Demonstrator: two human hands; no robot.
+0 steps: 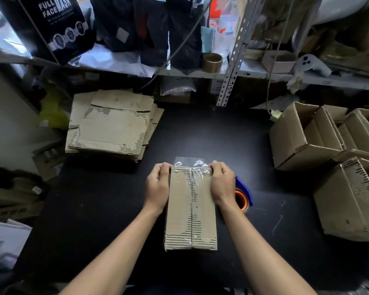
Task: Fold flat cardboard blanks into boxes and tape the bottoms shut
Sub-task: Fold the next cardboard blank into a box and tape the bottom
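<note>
A folded cardboard box [191, 211] stands bottom-up on the black table, its two flaps meeting along a centre seam. Clear tape [190, 166] runs along the seam and sticks out past the far edge. My left hand [158, 186] grips the box's far left corner, fingers curled over the edge. At the far right corner my right hand [222, 184] grips the box in the same way. A tape dispenser [244, 194] with a blue body and orange core lies just right of my right wrist.
A stack of flat cardboard blanks [111, 124] lies at the left back. Several made-up boxes [328, 141] crowd the right side. A metal shelf [243, 73] with bags, a brown tape roll [212, 61] and clutter runs along the back.
</note>
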